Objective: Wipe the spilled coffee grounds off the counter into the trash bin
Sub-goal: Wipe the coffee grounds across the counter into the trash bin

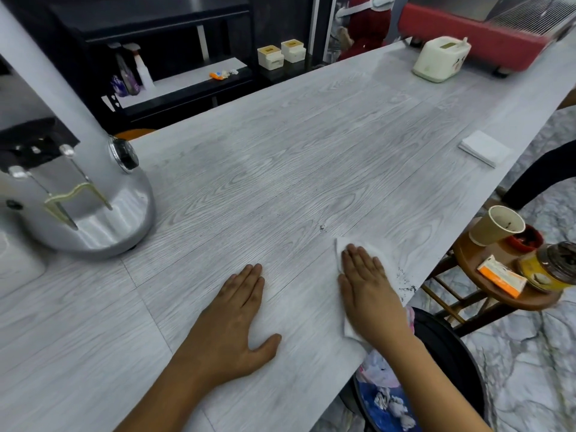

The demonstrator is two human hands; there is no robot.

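Head view: a grey wood-grain counter is seen from above, running from the near left to the far right.
Counter: most of the frame is filled by it; its right edge runs diagonally from the near centre to the far right.
Grinder: a large silver machine is stood on the counter at the left, well apart from both hands.
Trash bin: a dark round bin is placed on the floor below the counter's right edge, near; crumpled white paper is seen inside it, and it is partly hidden by the right forearm.
Stool: a round wooden stool is set to the right of the counter; a paper cup, a jar and an orange-and-white box are carried on it.
Left hand: the left hand is laid flat on the counter, palm down, fingers together and thumb spread out; nothing is held.
Right hand: the right hand is pressed flat, fingers extended and together, on a white tissue close to the counter's right edge.
Napkin: a folded white napkin is left on the counter at the far right.
Coffee grounds: dark specks are scattered along the counter edge just right of the tissue, above the bin; a smaller cluster is seen just beyond the fingertips.
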